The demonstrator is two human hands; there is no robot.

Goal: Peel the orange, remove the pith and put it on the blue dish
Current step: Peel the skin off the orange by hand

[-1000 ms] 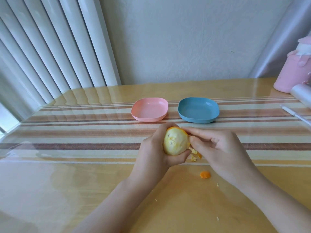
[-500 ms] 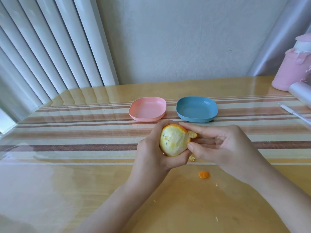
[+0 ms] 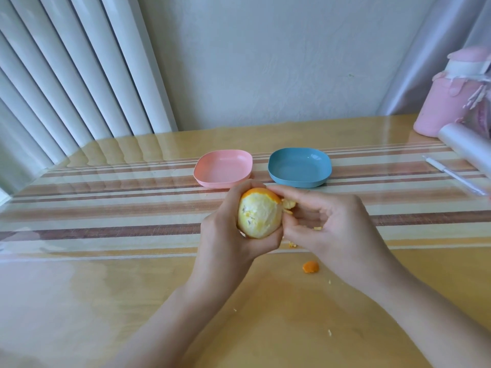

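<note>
Above the striped middle of the table (image 3: 106, 301), the orange (image 3: 259, 217) is held mostly stripped to pale pith, with a cap of rind on top. The left hand (image 3: 225, 235) cups it from behind and below, fingers curled round it. The right hand (image 3: 332, 227) pinches a loose peel flap (image 3: 288, 203) at its upper right. Just beyond, the blue dish (image 3: 299, 167) stands beside a pink dish (image 3: 223, 168), both well in from the far edge. A peel scrap (image 3: 310, 267) lies on the table near the right wrist. A pink bottle (image 3: 449, 102) and a white pen (image 3: 454, 176) crowd the right edge.
</note>
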